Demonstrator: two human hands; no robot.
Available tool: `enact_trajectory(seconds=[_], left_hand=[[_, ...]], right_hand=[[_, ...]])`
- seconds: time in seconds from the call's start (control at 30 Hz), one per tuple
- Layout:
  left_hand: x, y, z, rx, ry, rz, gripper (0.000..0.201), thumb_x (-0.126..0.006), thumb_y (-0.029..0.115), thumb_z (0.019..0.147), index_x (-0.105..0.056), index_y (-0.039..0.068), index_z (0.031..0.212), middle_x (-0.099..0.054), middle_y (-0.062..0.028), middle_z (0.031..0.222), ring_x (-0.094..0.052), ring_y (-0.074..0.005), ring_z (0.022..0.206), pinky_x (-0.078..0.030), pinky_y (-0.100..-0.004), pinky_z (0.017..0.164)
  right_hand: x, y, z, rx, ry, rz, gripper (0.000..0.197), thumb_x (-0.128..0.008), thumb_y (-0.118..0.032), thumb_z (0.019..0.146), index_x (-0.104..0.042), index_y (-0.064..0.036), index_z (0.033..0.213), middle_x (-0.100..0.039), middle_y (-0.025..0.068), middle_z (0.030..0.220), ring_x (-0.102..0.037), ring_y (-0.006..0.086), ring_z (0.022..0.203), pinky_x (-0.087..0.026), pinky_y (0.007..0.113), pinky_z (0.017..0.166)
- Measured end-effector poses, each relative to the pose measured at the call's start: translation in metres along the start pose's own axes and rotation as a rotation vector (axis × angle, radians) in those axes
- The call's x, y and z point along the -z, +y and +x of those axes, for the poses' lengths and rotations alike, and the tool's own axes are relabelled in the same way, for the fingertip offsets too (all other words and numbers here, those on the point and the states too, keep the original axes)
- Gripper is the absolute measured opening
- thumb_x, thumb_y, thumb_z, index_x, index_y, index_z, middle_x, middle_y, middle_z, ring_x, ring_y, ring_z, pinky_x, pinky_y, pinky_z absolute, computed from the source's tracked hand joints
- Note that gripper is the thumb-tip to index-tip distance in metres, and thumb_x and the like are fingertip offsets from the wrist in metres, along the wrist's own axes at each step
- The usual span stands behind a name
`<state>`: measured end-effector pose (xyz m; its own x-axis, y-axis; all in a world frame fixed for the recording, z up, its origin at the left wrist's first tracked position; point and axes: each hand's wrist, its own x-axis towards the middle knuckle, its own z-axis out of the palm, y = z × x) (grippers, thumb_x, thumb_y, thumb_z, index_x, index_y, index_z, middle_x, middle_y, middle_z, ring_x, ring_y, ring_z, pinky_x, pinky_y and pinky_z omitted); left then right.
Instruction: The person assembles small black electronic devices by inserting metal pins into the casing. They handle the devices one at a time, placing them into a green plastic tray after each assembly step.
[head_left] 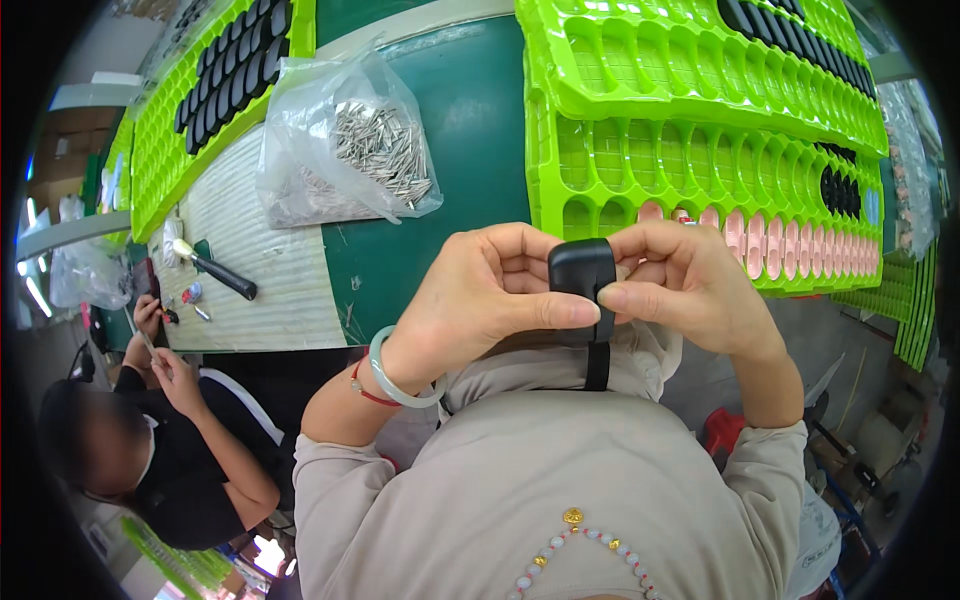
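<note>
In front of my chest I hold a black plastic casing (pixel 581 268) with rounded corners. My left hand (pixel 490 285) is closed on its left side, the thumb pressed across the lower part. The fingers of my right hand (pixel 682 285) pinch it from the other side, the thumb tip at its edge. Below the casing a narrow black strip (pixel 597 366) runs down against my shirt; I cannot tell whether the two are joined. Just beyond my right hand stands a bright green tray (pixel 600 178) with pink pieces (pixel 775 247) and a few black ones in its slots.
A clear plastic bag (pixel 345 150) of small metal pins lies on the green table (pixel 470 110). Left of it a black-handled tool (pixel 222 274) rests on a pale sheet (pixel 270 300). Another green tray (pixel 165 165) carries black pieces. A co-worker (pixel 190 450) sits at the left.
</note>
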<state>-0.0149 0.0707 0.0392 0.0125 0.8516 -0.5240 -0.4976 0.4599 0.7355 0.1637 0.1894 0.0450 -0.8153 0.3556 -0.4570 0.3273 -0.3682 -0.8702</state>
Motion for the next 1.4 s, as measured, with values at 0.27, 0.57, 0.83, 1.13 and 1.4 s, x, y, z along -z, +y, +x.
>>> enact_trajectory(seconds=[0.27,0.57,0.83,1.13,1.4], left_hand=[[0.005,0.002,0.008,0.073,-0.026,-0.036,0.034,-0.077,0.01,0.075,-0.059,-0.002,0.101,-0.066,-0.0068,0.09,-0.062,-0.0096,0.078,-0.051,-0.0218,0.07],[0.015,0.002,0.012,0.146,-0.044,-0.059,0.033,-0.075,0.013,0.076,-0.059,-0.001,0.101,-0.065,-0.0049,0.089,-0.061,-0.0079,0.075,-0.049,-0.0189,0.066],[0.021,-0.009,0.006,0.094,-0.079,-0.187,0.033,-0.071,0.005,0.079,-0.058,-0.003,0.108,-0.065,-0.008,0.098,-0.063,-0.0121,0.087,-0.052,-0.0238,0.074],[0.018,-0.013,-0.001,-0.176,-0.037,-0.021,0.037,-0.073,-0.003,0.074,-0.056,-0.004,0.107,-0.063,-0.0109,0.102,-0.061,-0.0158,0.095,-0.052,-0.0301,0.082],[0.027,-0.023,-0.001,-0.085,-0.187,-0.38,0.036,-0.071,0.003,0.078,-0.055,-0.002,0.11,-0.063,-0.0093,0.102,-0.061,-0.0154,0.094,-0.051,-0.0297,0.084]], right_hand=[[0.004,0.004,0.008,-0.05,0.02,0.19,0.034,-0.069,-0.008,0.08,-0.056,0.0103,0.106,-0.061,0.0062,0.083,-0.062,0.0095,0.07,-0.05,0.019,0.061],[0.002,0.001,0.012,-0.068,0.019,0.154,0.033,-0.069,-0.009,0.08,-0.056,0.0092,0.105,-0.062,0.0069,0.084,-0.063,0.0103,0.07,-0.052,0.022,0.063],[0.007,0.004,0.017,-0.102,-0.073,0.279,0.03,-0.069,-0.004,0.078,-0.057,0.007,0.102,-0.063,0.0078,0.084,-0.063,0.0103,0.072,-0.053,0.022,0.063],[-0.012,-0.008,0.007,0.122,0.083,-0.171,0.028,-0.071,-0.007,0.075,-0.059,0.0089,0.095,-0.065,0.0092,0.074,-0.063,0.0099,0.067,-0.05,0.022,0.063],[0.004,0.002,0.02,-0.038,-0.177,0.264,0.029,-0.068,-0.008,0.08,-0.06,0.006,0.104,-0.066,0.0091,0.088,-0.064,0.0133,0.073,-0.052,0.025,0.068]])
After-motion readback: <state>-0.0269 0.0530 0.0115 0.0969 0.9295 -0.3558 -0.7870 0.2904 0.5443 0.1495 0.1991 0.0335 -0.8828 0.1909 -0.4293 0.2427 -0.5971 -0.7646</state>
